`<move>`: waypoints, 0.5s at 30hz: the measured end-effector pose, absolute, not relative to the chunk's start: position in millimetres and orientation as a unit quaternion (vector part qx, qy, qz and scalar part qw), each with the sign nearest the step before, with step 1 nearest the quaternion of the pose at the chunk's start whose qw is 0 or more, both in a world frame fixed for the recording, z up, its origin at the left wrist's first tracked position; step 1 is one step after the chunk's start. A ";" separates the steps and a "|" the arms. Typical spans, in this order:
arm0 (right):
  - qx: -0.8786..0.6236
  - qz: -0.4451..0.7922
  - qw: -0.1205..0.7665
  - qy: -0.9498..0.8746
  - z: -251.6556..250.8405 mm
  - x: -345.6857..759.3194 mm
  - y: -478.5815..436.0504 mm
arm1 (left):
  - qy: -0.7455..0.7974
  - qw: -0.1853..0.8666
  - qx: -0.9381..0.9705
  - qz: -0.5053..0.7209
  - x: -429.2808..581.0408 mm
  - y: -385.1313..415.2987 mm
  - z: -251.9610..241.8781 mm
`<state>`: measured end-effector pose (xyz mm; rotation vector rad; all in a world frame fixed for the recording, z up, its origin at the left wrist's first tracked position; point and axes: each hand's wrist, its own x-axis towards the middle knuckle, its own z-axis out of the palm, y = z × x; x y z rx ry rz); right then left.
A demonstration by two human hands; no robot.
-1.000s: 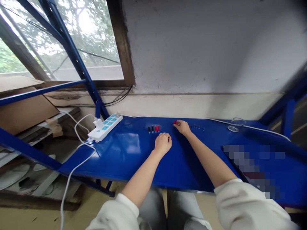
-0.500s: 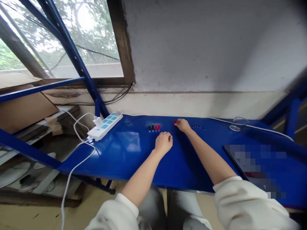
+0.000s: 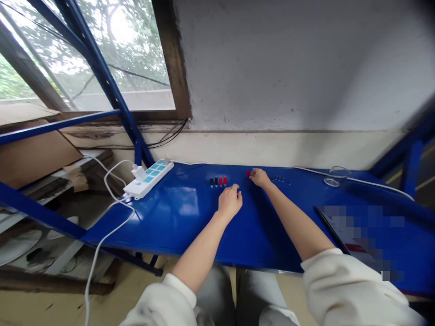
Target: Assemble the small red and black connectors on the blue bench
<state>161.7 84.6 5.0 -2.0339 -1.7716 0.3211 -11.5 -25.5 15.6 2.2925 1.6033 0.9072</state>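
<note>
On the blue table several small cylinders stand in a short row: two black ones and two red ones, with pale lower ends. Another small red cylinder is apart from them, to their right. The bent fingertips of my right hand are just right of this piece, parted slightly and seemingly off it. My left hand hovers or rests over the table in front of the row, fingers loosely apart and holding nothing. Several tiny dark or clear parts lie right of my right hand.
A white power strip with a plug and cable is at the table's left end. At the far right sits a clear round dish by a white cable. A dark flat device, partly pixelated, lies front right. Blue frame posts flank the table.
My right fingertips have drawn back slightly to the right, leaving the red cylinder more exposed. The fingers of my left hand have loosened and stretched out, shifting slightly left.
</note>
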 end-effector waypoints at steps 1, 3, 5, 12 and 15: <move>-0.732 0.116 0.208 -0.638 5.5 161.8 84.7 | 0.550 0.099 0.771 0.306 -12.4 -25.0 15.9; -0.732 0.118 0.201 -0.640 6.9 161.9 84.8 | 0.565 0.096 0.761 0.304 -14.7 -23.4 16.6; -0.733 0.121 0.193 -0.641 8.7 162.1 84.1 | 0.584 0.091 0.749 0.298 -17.4 -21.0 17.3; -0.751 0.122 0.166 -0.628 21.0 165.6 66.4 | 0.637 0.076 0.720 0.266 -26.3 -6.6 18.1; -0.765 0.100 0.161 -0.616 32.1 163.7 46.1 | 0.646 0.076 0.717 0.250 -27.3 -2.8 17.5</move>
